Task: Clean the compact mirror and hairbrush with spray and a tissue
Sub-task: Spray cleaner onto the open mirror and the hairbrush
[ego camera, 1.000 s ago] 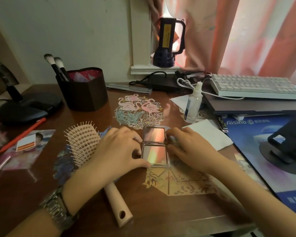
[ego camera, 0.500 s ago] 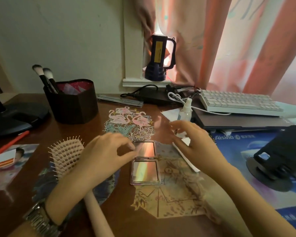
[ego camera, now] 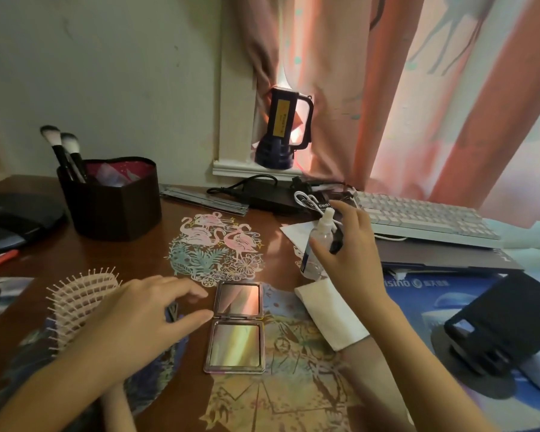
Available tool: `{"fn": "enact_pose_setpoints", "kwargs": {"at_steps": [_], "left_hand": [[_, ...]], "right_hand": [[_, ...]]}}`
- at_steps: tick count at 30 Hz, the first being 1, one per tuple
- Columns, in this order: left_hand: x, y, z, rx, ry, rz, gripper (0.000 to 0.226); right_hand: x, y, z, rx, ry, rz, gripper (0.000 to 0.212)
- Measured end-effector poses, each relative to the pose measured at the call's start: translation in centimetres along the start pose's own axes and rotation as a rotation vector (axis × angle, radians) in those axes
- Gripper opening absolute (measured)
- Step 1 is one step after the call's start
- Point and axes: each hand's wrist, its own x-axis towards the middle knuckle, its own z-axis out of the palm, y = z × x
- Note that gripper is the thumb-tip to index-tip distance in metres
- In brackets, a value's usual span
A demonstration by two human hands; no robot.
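Fingers (ego camera: 197,316) of left hand (ego camera: 138,319) spread, relaxed, just beside compact mirror (ego camera: 236,327): lying open flat on bench (ego camera: 144,251); glass, fragile, probably slippery; hold by frame edges. Hairbrush (ego camera: 78,300) left: light, stiff. Tissue (ego camera: 328,310) right: soft. Farther, right hand (ego camera: 353,260) open, reaching at spray bottle (ego camera: 317,244); grip not confirmed; take mid-body.

There are two black-handled makeup brushes (ego camera: 63,151), one open pink compact mirror (ego camera: 236,327), one beige plastic hairbrush (ego camera: 78,302), one clear spray bottle (ego camera: 317,244), one white folded tissue (ego camera: 331,313), one white keyboard (ego camera: 424,219).
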Motion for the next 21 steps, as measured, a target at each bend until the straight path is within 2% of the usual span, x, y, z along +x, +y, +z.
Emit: {"fn": "enact_pose_setpoints", "kwargs": {"at_steps": [2,5,8,11,13,15,21], "left_hand": [[0.1,-0.1,0.1,0.006,-0.001,0.003,0.045],[0.1,-0.5,0.2,-0.003,0.026,0.008,0.078],[0.0,-0.6,0.2,0.006,0.045,-0.003,0.088],[0.1,-0.3,-0.1,0.034,0.029,0.000,0.080],[0.1,-0.1,-0.2,0.027,0.010,-0.010,0.056],[0.0,0.0,-0.3,0.014,0.017,-0.021,0.043],[0.0,-0.5,-0.2,-0.052,0.050,-0.046,0.039]], "right_hand": [[-0.1,0.4,0.7,-0.013,-0.014,0.016,0.058],[-0.1,0.8,1.2,0.000,-0.015,0.026,0.061],[-0.3,0.7,1.8,0.060,-0.040,0.047,0.066],[-0.5,0.7,2.6,0.121,-0.077,0.097,0.072],[-0.6,0.8,3.0,0.150,-0.072,0.119,0.070],[-0.6,1.0,3.1,0.172,-0.076,0.098,0.070],[-0.5,-0.1,1.8,0.233,-0.097,-0.045,0.068]]}}
